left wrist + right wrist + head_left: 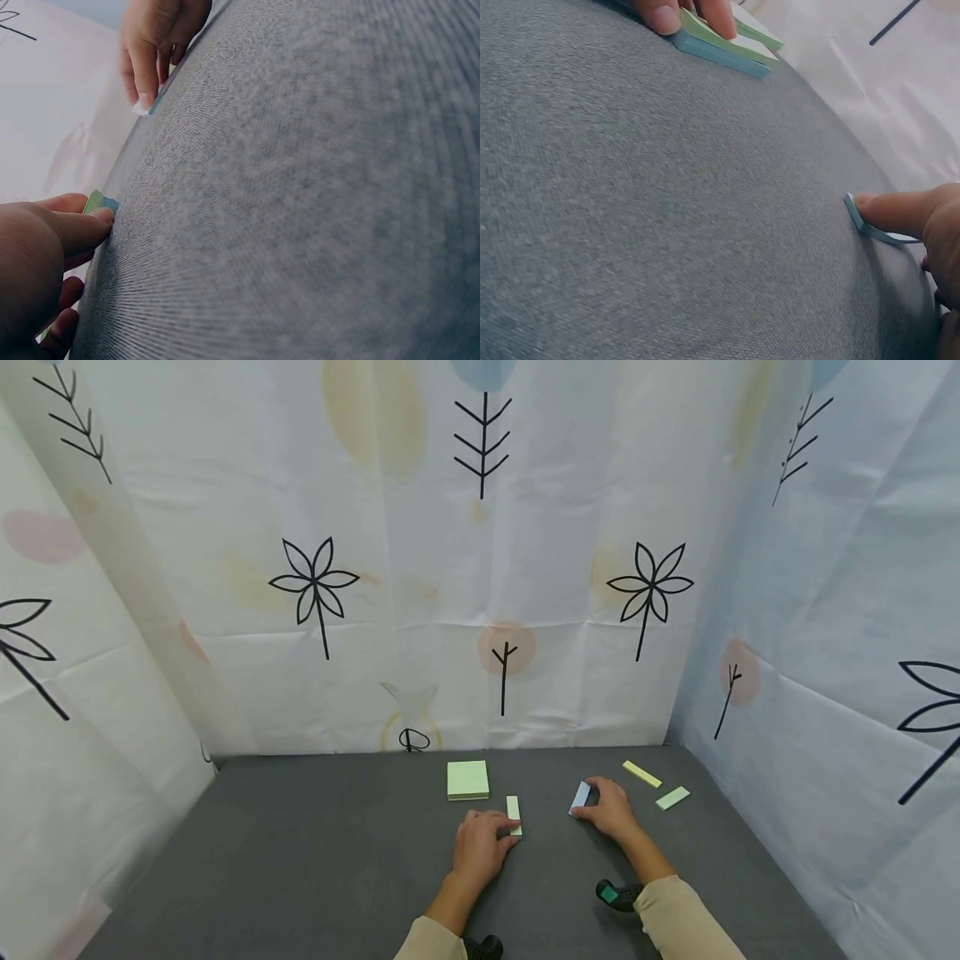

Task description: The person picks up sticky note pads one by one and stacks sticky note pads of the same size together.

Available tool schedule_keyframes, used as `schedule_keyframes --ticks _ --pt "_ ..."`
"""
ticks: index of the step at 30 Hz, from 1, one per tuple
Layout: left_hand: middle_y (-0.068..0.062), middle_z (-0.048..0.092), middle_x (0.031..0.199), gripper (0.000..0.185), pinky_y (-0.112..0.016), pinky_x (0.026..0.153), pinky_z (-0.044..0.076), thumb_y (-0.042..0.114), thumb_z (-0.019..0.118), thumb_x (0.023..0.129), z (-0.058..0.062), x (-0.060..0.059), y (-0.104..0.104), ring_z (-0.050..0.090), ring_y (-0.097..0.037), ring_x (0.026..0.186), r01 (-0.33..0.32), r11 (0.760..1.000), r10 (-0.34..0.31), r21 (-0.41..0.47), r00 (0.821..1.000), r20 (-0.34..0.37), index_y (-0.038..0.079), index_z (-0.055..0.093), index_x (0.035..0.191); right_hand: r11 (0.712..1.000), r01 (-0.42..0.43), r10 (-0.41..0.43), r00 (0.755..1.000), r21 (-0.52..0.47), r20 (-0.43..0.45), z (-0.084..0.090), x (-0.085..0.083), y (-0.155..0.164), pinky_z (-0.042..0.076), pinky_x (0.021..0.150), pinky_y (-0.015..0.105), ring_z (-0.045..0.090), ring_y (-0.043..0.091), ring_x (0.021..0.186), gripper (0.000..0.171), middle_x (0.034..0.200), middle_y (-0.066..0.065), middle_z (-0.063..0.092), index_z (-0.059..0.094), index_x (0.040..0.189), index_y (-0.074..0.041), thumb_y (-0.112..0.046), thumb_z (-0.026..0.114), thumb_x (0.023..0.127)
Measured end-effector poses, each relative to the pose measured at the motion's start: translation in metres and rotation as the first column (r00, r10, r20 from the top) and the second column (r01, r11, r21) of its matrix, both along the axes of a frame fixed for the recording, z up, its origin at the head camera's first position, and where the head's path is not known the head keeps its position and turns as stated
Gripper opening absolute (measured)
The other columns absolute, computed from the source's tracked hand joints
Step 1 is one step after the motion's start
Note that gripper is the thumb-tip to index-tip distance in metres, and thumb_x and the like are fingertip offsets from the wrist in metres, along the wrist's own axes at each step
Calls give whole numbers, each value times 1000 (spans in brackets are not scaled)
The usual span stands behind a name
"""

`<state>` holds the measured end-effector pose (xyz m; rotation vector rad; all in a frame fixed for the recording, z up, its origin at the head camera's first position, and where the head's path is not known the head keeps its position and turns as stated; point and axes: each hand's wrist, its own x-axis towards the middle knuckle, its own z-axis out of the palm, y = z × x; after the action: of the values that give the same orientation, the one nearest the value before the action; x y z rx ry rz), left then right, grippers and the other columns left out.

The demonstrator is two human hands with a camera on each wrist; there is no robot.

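Green strip (513, 814) points away, under left hand (480, 847).

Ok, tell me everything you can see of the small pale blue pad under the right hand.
The pale blue pad is a narrow, thin rectangular stack that looks like sticky-note paper, with a whitish top and blue edges. It lies flat on the dark grey felt-like table, angled slightly, right of the green strip pad and apart from it. The right hand rests over its near end, and the right wrist view shows a fingertip pressing on its edge. Nothing else touches it.
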<state>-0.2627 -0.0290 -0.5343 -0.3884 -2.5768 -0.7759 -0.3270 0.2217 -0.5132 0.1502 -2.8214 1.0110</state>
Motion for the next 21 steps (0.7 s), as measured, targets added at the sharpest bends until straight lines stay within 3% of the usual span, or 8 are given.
schedule_keyframes --ticks 7,13,21 --pt "7 70 102 23 -36 73 45 19 82 77 -1 0 0 56 -18 88 -1 1000 1 7 1000 8 25 79 99 998 17 -19 999 -56 -29 1 3 -7 37 96 57 49 45 118 63 126 29 56 50 126 6 -7 83 74" --pt "8 70 102 23 -36 73 45 20 82 77 -1 0 0 56 -18 88 -10 1000 10 3 1000 16 25 79 99 995 52 -54 999 -85 -11 -1 5 -15 39 92 54 52 40 112 60 122 24 60 49 128 -1 -2 80 77" --pt "8 70 101 22 -36 73 45 20 83 76 -1 0 1 56 -17 87 -15 1000 15 3 1000 8 25 79 97 1000 3 -4 995 -14 -99 6 11 -25 47 76 47 61 27 84 38 90 9 66 62 111 -3 1 78 76"
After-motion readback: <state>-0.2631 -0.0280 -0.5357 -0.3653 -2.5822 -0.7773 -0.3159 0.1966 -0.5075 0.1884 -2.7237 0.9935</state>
